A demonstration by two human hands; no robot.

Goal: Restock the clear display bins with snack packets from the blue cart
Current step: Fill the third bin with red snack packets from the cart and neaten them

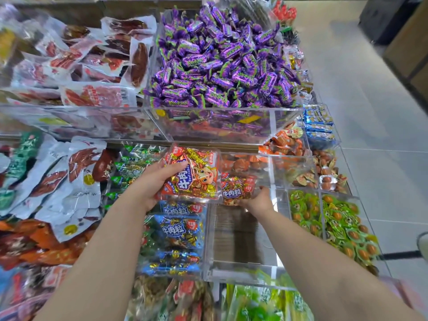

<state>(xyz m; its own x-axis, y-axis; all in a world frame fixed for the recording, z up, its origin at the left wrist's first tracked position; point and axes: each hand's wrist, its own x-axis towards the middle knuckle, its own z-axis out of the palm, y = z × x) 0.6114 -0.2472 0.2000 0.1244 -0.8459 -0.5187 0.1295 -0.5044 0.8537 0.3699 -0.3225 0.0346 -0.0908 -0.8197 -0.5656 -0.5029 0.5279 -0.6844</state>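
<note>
Red foil packets of beef cubes are what is in hand. The left hand [157,181] grips 1 large red packet [192,177] by its left edge, thumb curled over the printed front, and holds it above the far end of the clear bin [234,237]. The right hand [258,200] is lower, inside the same bin, with its fingers curled round the near edge of a second red packet [234,189].

The bin looks almost bare, with brown wood showing through its floor, so I judge the filling has only begun. To do it well, seat the lower packet flat against the far wall first, label up. Then lay the large packet over it, overlapping like the blue packets [176,230] in the compartment just to the left. Keep the reds on their own side of the shared wall. The film is slippery, so each packet should be let go only once it rests. The blue cart is out of view.
</note>
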